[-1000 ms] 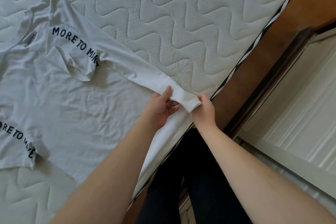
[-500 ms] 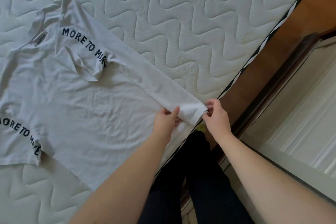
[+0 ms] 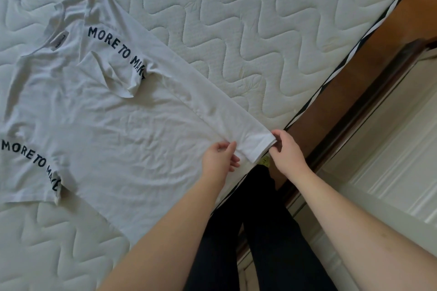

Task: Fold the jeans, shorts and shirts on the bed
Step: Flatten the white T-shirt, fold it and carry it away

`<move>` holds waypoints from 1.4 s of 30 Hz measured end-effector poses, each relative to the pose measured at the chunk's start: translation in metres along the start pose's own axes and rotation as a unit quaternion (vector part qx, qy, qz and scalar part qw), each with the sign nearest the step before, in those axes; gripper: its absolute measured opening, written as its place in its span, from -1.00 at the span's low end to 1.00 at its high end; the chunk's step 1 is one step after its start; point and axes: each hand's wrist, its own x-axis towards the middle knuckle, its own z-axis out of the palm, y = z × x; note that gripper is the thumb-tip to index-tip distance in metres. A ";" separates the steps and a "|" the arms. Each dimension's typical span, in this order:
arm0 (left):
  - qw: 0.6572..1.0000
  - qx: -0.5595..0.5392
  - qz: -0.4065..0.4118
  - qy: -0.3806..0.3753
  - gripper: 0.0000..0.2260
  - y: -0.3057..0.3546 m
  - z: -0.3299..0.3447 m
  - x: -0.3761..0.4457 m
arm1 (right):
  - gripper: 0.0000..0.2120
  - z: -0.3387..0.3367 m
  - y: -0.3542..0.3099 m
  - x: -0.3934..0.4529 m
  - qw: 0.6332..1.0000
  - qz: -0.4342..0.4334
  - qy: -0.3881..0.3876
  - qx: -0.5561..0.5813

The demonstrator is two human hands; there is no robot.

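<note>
A white T-shirt (image 3: 99,130) with dark "MORE TO MAKE" lettering on both sleeves lies flat on the quilted mattress (image 3: 236,19). One long side of it is folded inward as a narrow band that runs down to the hem by the bed's edge. My left hand (image 3: 221,160) pinches the inner edge of that folded band at the hem. My right hand (image 3: 285,149) pinches the outer corner of the same fold, right at the mattress edge. The upper sleeve is crumpled over the shirt's body.
The mattress edge with its black-and-white trim (image 3: 331,73) runs diagonally on the right, with a brown wooden bed frame (image 3: 354,59) beyond it. My dark-trousered legs (image 3: 260,231) stand against the bed. A pale panelled surface (image 3: 390,149) is at far right.
Both hands have drawn the folded hem corner toward the mattress edge and down onto the shirt. The folded band now lies straighter and flatter.
</note>
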 end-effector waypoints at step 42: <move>0.728 0.528 0.327 0.290 -0.74 0.163 -0.190 0.139 | -0.43 0.152 -0.229 0.080 0.920 -0.252 0.014 -0.300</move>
